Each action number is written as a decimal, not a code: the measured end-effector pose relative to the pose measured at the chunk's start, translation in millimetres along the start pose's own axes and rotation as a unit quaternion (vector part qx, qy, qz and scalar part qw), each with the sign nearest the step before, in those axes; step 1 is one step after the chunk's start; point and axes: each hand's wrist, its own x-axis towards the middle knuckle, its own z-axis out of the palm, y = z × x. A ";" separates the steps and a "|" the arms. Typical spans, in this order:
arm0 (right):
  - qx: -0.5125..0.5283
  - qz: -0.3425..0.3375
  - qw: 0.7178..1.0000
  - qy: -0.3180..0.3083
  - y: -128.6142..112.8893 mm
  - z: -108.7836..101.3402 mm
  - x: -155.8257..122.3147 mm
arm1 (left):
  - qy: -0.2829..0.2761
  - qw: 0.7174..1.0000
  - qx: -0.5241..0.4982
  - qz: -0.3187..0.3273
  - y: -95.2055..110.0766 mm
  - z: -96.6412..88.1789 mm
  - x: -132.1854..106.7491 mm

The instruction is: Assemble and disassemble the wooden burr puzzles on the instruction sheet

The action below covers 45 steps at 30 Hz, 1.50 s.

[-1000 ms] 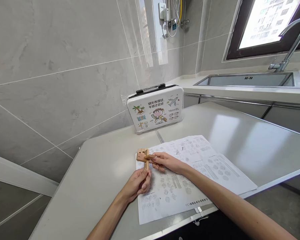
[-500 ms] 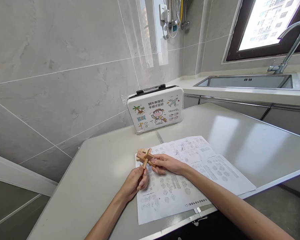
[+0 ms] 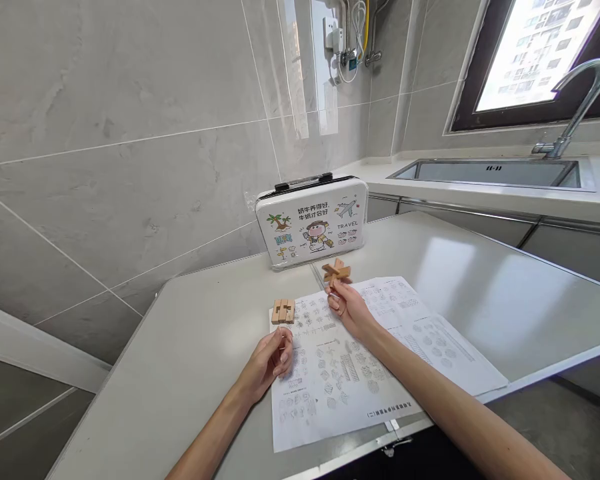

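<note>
My right hand (image 3: 347, 305) pinches a small crossed wooden puzzle piece (image 3: 336, 271) and holds it up above the top edge of the printed instruction sheet (image 3: 360, 353). My left hand (image 3: 273, 355) rests on the sheet's left edge with its fingers curled loosely and nothing in them. A group of wooden blocks (image 3: 283, 311) lies flat on the table just beyond my left hand, at the sheet's upper left corner.
A white tin case (image 3: 312, 221) with cartoon travel prints stands against the tiled wall behind the sheet. A steel sink (image 3: 485, 173) and tap (image 3: 575, 107) sit on the counter at the far right. The grey table (image 3: 190, 360) ends close to me.
My right hand has carried the crossed wooden piece up and to the right, away from my left hand, which let go of it. The wooden blocks stayed on the table.
</note>
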 end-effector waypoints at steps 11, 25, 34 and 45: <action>0.002 -0.144 0.957 0.250 -5.9 -41.0 24.2 | -0.003 1.000 0.007 -0.011 1.5 1.8 -0.9; 0.050 -0.148 0.937 0.314 -24.1 -56.4 30.6 | -0.005 1.000 0.016 -0.016 3.5 0.3 -1.4; 0.035 -0.139 0.939 0.314 -27.0 -53.0 26.9 | -0.005 1.000 0.018 -0.022 4.2 1.4 -1.6; -0.091 -0.087 0.967 0.222 -12.7 -31.0 17.4 | 0.002 1.000 0.015 0.005 6.8 -0.6 -1.5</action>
